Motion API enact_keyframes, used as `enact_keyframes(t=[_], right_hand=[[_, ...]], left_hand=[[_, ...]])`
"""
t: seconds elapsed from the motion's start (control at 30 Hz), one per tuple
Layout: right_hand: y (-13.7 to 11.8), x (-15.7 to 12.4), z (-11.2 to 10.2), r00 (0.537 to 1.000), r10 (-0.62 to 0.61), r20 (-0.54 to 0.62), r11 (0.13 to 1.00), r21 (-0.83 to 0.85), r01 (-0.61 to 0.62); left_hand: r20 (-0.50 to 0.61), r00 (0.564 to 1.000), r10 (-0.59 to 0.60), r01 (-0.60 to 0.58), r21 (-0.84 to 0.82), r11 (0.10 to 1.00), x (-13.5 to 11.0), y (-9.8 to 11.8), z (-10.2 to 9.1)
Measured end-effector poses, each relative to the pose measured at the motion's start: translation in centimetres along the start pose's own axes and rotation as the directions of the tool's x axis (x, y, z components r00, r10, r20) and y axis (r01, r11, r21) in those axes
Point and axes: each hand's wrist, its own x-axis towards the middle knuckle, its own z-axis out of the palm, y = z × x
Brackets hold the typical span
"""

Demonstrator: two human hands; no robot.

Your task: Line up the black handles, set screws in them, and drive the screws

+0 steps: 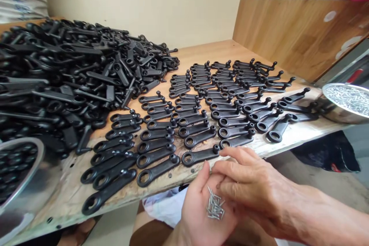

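Note:
My left hand [198, 203] is palm up at the table's front edge, cupped under a small heap of thin metal pins [215, 207]. From the right, my right hand [248, 180] reaches over it, fingers extended and somewhat apart, its thumb hidden. Its index fingertip is close to the knobbed end of a black plastic crank handle [201, 156]; whether they touch, I cannot tell. More such crank handles [157, 170] lie in rows, ring ends mostly to the left. Bright metal spots show on the knobs of the leftmost column [111, 190].
A large pile of loose black crank handles [72, 61] covers the table's left back. At front left stands a metal bowl [40, 161] of round black pieces. A metal bowl of pins [346, 113] sits at the right edge. Boards [150, 7] wall off the back and right.

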Motion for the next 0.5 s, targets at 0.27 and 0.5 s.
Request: enact_keyframes(t=[0.27, 0.5], right_hand=[[-0.6, 0.5, 4.7, 0.989, -0.068, -0.133, 0.997, -0.052, 0.061], [-3.1, 4.0, 2.7, 0.99, -0.08, 0.12, 0.996, -0.015, 0.083]], left_hand=[[-0.072, 0.997, -0.002, -0.003, -0.069, 0.998, -1.1, -0.3, 0.0], [-0.099, 0.992, 0.076, -0.09, -0.15, 0.985, -3.5, 1.5, -0.2]])
